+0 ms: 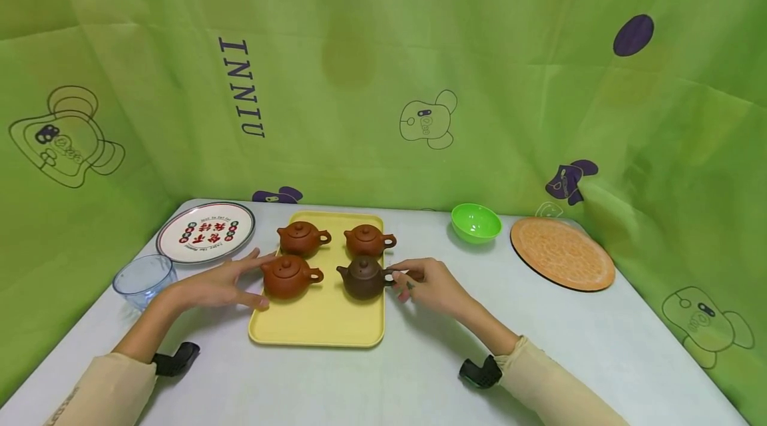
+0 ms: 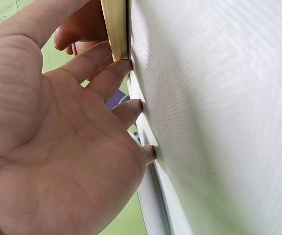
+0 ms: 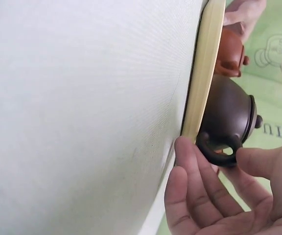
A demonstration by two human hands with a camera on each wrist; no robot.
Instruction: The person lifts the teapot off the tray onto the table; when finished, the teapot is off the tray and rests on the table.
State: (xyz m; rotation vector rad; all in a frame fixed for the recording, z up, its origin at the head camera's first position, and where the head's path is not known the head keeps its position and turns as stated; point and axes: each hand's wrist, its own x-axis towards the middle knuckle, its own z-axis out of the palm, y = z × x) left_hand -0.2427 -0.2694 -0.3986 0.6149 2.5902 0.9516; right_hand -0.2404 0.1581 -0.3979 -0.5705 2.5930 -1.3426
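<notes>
A yellow tray (image 1: pixel 316 329) carries several small clay teapots. The dark brown teapot (image 1: pixel 363 281) stands near the tray's right rim, its spout towards the left. My right hand (image 1: pixel 433 286) pinches its handle (image 3: pixel 218 157) between thumb and fingers. On the left, my left hand (image 1: pixel 218 285) spreads its fingers along the tray's left rim, thumb at the edge, close beside the front-left reddish teapot (image 1: pixel 286 281). Behind stand two more reddish teapots, the back-left teapot (image 1: pixel 297 237) and the back-right teapot (image 1: pixel 363 239).
At the back left lies an oval white plate (image 1: pixel 180 247) with red characters, and a clear glass bowl (image 1: pixel 140 286) is in front of it. A green bowl (image 1: pixel 476 221) and a round orange-brown mat (image 1: pixel 563 253) lie to the right. Green cloth (image 1: pixel 359 80) encloses the white table (image 1: pixel 335 386).
</notes>
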